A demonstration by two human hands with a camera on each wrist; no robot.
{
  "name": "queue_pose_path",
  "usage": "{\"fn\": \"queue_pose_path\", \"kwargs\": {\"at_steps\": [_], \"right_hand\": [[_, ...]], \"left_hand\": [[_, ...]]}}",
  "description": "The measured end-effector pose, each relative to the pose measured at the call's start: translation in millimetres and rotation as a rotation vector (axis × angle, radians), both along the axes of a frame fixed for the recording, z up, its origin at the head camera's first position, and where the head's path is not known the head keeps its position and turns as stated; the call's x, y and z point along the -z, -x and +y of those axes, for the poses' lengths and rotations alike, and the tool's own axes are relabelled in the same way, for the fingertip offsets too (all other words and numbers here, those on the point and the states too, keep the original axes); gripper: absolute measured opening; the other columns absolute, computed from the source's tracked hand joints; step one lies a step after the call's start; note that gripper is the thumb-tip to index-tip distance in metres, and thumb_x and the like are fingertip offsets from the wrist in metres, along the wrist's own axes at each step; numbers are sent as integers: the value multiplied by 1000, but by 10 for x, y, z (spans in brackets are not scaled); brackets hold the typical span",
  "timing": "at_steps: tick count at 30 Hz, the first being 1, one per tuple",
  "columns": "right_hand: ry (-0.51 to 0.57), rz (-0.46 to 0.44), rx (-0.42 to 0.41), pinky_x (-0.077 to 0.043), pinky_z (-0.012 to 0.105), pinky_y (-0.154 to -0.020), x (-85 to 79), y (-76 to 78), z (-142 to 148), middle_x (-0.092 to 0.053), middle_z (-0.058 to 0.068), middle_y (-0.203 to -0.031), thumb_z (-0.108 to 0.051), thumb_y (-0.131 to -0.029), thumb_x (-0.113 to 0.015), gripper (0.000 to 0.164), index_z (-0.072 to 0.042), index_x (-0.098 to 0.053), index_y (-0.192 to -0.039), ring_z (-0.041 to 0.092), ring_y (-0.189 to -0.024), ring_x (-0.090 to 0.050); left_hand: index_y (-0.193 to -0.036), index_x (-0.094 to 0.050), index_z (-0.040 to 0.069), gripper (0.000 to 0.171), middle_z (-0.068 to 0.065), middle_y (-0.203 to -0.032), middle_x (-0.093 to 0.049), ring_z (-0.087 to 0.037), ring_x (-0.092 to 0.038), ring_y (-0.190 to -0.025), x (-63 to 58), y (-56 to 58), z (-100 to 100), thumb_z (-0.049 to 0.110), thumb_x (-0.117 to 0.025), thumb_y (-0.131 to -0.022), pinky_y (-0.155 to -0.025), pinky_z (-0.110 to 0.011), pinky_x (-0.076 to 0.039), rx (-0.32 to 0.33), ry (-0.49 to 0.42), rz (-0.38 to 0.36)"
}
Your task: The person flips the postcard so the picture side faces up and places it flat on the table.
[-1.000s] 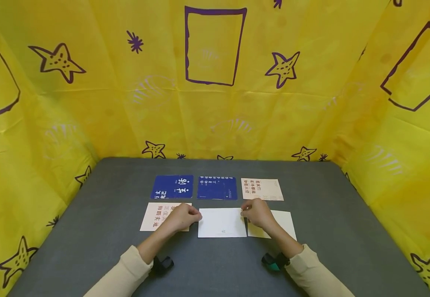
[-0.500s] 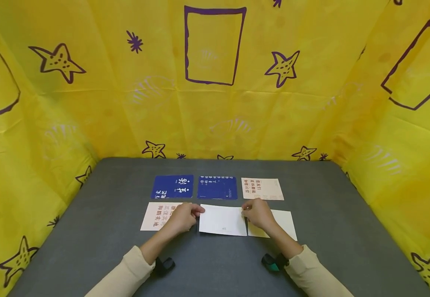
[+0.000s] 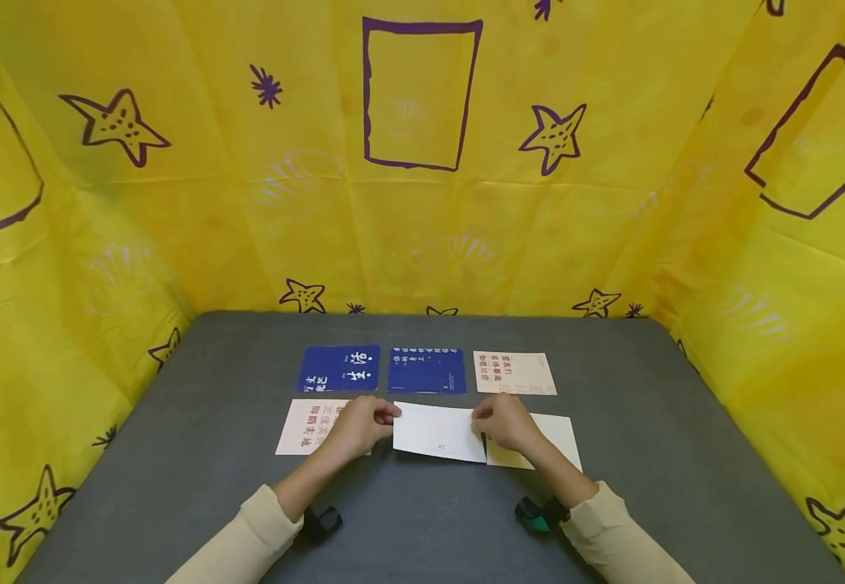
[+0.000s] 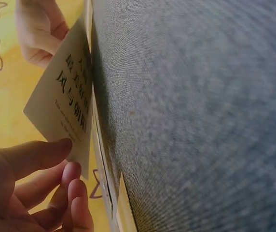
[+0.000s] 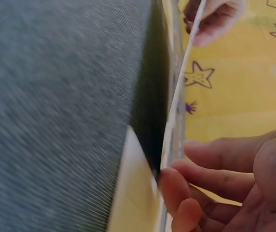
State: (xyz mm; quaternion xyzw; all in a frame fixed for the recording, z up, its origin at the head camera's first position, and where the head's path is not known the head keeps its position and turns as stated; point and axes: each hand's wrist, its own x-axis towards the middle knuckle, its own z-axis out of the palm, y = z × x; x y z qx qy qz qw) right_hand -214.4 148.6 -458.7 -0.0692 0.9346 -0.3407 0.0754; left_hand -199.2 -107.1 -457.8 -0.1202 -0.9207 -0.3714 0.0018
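Note:
A white card [image 3: 439, 434], blank on top but for a small mark near its lower edge, is held between both hands. Dark printed characters show on the card's underside [image 4: 63, 92] in the left wrist view. My left hand [image 3: 360, 426] pinches its left edge between thumb and fingers, raised off the table. At the right edge, my right hand [image 3: 506, 422] grips the upper corner, lower than the left side. A pale card [image 3: 561, 438] lies partly under my right hand. Beside my left hand rests a card with red characters [image 3: 304, 426], partly covered by that hand.
Behind the hands lie a blue card with large white characters [image 3: 338, 369], another blue card [image 3: 426, 373] and a cream card with red text [image 3: 516, 373]. The grey table [image 3: 422, 527] is enclosed by yellow patterned cloth [image 3: 422, 211].
The white card, flat on the table a second ago, is now lifted and tilted, its left side higher. My left hand has moved slightly right and up with it; the right hand has hardly moved.

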Motion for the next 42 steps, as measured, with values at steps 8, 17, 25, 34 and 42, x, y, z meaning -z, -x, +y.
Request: {"fn": "queue_pose_path", "kwargs": {"at_steps": [8, 17, 25, 34, 42], "right_hand": [[12, -7, -28, -42, 23, -51, -33, 30, 65, -70, 5, -73, -5, -83, -71, 5, -2, -74, -80, 11, -55, -56], [87, 10, -66, -38, 23, -49, -16, 56, 124, -68, 6, -64, 1, -84, -63, 12, 0, -75, -81, 10, -53, -54], [128, 48, -98, -37, 21, -48, -6, 77, 166, -73, 11, -74, 4, -83, -61, 16, -1, -76, -84, 12, -54, -61], [247, 44, -112, -40, 23, -49, -39, 69, 207, -72, 19, -73, -2, -87, -66, 10, 3, -75, -90, 19, -58, -64], [352, -21, -146, -49, 29, -55, -40, 50, 271, -70, 25, -80, -8, -90, -65, 18, 6, -72, -99, 20, -63, -64]], "left_hand": [[-89, -76, 4, 11, -1, -75, -69, -8, -56, -68, 0, -19, -42, 0, -71, -79, -63, -21, -45, 42, 0, -51], [-88, -77, 6, 10, -2, -79, -72, -7, -57, -70, -5, -20, -84, 2, -70, -81, -66, -22, -47, 21, 6, -58], [-87, -77, 7, 10, -5, -85, -74, -10, -59, -73, -20, -16, -142, 2, -70, -83, -69, -25, -49, 4, -20, -64], [-91, -78, 7, 9, -5, -85, -75, -8, -58, -73, -19, 8, -182, 9, -70, -86, -67, -22, -45, -22, -93, -81], [-90, -78, 5, 10, -8, -87, -76, -9, -60, -75, -44, -4, -188, 7, -70, -85, -68, -23, -45, -78, -133, -67]]}}
